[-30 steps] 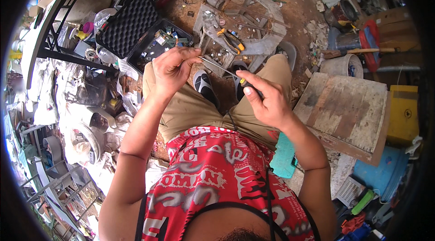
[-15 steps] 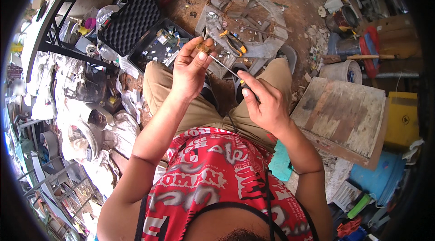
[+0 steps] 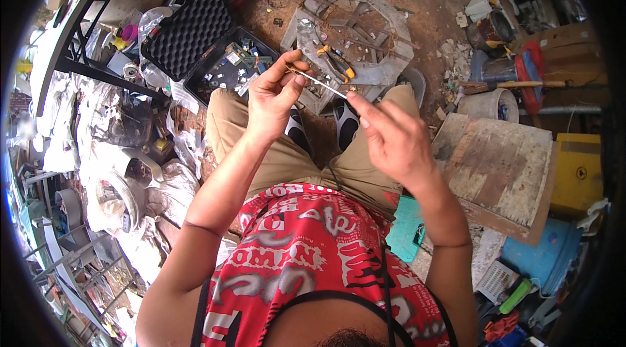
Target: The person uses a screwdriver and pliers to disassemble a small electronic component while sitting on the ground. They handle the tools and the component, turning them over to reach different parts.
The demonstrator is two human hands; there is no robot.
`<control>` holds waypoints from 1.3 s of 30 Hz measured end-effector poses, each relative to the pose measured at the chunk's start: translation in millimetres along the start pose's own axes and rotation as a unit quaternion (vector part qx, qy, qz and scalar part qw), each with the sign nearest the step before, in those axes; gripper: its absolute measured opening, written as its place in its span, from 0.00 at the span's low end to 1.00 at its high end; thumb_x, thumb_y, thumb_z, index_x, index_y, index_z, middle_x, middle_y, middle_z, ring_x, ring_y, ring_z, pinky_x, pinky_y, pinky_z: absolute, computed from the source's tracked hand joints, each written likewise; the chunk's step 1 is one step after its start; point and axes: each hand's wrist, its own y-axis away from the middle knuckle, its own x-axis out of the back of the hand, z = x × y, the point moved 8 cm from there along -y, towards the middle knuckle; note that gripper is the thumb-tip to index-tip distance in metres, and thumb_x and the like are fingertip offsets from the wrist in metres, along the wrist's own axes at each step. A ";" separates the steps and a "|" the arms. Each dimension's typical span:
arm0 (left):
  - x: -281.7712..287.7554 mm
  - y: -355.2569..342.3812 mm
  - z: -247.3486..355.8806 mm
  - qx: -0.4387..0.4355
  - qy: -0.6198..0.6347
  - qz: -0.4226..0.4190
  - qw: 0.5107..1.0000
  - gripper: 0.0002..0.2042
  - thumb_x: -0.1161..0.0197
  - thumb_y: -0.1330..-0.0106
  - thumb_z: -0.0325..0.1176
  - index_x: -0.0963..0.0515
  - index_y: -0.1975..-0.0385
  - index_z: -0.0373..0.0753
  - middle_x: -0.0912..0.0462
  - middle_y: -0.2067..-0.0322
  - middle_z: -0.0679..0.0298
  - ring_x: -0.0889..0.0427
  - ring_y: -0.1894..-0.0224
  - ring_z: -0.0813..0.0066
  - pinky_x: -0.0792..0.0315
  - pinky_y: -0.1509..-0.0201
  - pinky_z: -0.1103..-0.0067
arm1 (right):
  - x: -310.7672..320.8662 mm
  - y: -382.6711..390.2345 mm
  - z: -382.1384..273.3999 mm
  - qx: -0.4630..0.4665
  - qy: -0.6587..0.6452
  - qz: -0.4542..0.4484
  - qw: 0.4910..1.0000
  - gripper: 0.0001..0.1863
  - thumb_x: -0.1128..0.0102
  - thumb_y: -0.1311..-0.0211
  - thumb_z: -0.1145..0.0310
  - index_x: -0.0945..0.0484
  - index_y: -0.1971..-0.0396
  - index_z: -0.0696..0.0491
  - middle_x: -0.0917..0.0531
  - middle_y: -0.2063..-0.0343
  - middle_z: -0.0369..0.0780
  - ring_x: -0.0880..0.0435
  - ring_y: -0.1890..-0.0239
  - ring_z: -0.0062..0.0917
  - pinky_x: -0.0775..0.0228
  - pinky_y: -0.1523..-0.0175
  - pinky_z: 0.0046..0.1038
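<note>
In front of my lap, my left hand point(image 3: 272, 100) pinches a small brownish-gold piece point(image 3: 293, 69) between thumb and fingers; its kind is too small to make out. My right hand point(image 3: 398, 139) is closed around a screwdriver point(image 3: 324, 85), index finger stretched along it. The thin metal shaft points up and left, its tip at the small piece. The fingers cover the screwdriver's handle. Beyond my hands, pliers point(image 3: 338, 64) with yellow-and-black handles lie on a grey octagonal wooden frame point(image 3: 391, 53).
An open black case point(image 3: 189, 30) with a foam-lined lid, holding circuit boards and small parts, lies at the far left. On the right are a worn wooden board point(image 3: 495, 167), a yellow box point(image 3: 578, 171) and a blue container point(image 3: 544, 252). White sacks point(image 3: 163, 197) crowd the left.
My right hand has turned and shifted slightly right, its fingers now covering the screwdriver handle. The small piece has tilted in my left fingers and shows less of its surface.
</note>
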 end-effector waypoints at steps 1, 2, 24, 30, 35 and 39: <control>-1.0 -0.5 0.0 0.000 0.003 0.000 1.000 0.19 0.40 0.33 0.22 0.29 0.42 0.31 0.20 0.53 0.61 0.19 0.52 0.74 0.25 0.44 0.77 | 7.4 -5.7 0.0 0.008 0.001 -0.012 1.000 0.22 0.41 0.42 0.72 0.22 0.45 0.45 0.24 0.75 0.39 0.22 0.78 0.37 0.27 0.71 0.37; -1.8 -0.9 0.5 -0.002 -0.001 0.000 1.000 0.19 0.41 0.33 0.22 0.29 0.42 0.31 0.20 0.53 0.61 0.19 0.53 0.74 0.25 0.44 0.78 | 14.5 -12.3 1.0 0.016 0.002 -0.025 1.000 0.22 0.41 0.42 0.72 0.22 0.46 0.45 0.24 0.76 0.39 0.22 0.78 0.37 0.28 0.71 0.37; -4.6 2.7 -4.4 0.073 0.278 0.002 0.958 0.21 0.43 0.30 0.29 0.34 0.37 0.37 0.25 0.42 0.56 0.23 0.42 0.64 0.25 0.38 0.70 | 10.9 5.8 1.3 -0.032 -0.066 0.010 0.997 0.21 0.42 0.41 0.75 0.21 0.46 0.49 0.23 0.75 0.40 0.23 0.78 0.33 0.29 0.72 0.33; -7.9 2.2 -0.6 0.056 0.270 -0.031 0.961 0.22 0.42 0.30 0.28 0.33 0.37 0.36 0.26 0.41 0.55 0.23 0.42 0.64 0.23 0.40 0.71 | 10.7 3.4 -4.7 -0.017 -0.086 -0.001 0.996 0.21 0.42 0.40 0.75 0.21 0.46 0.49 0.23 0.75 0.40 0.24 0.77 0.33 0.30 0.71 0.33; -4.0 -0.3 0.3 0.030 0.201 -0.022 0.979 0.20 0.41 0.31 0.26 0.31 0.40 0.36 0.24 0.43 0.55 0.22 0.43 0.64 0.23 0.40 0.72 | 9.2 2.8 -0.2 -0.019 -0.082 -0.003 0.996 0.21 0.43 0.40 0.76 0.22 0.46 0.50 0.23 0.74 0.41 0.24 0.77 0.34 0.30 0.70 0.33; 0.7 -3.8 3.0 -0.001 0.142 -0.026 0.990 0.16 0.40 0.32 0.26 0.27 0.44 0.35 0.20 0.49 0.56 0.20 0.47 0.66 0.23 0.42 0.73 | 6.4 0.2 4.3 -0.048 -0.096 -0.042 0.993 0.20 0.43 0.40 0.77 0.22 0.46 0.51 0.21 0.72 0.42 0.22 0.75 0.34 0.29 0.68 0.32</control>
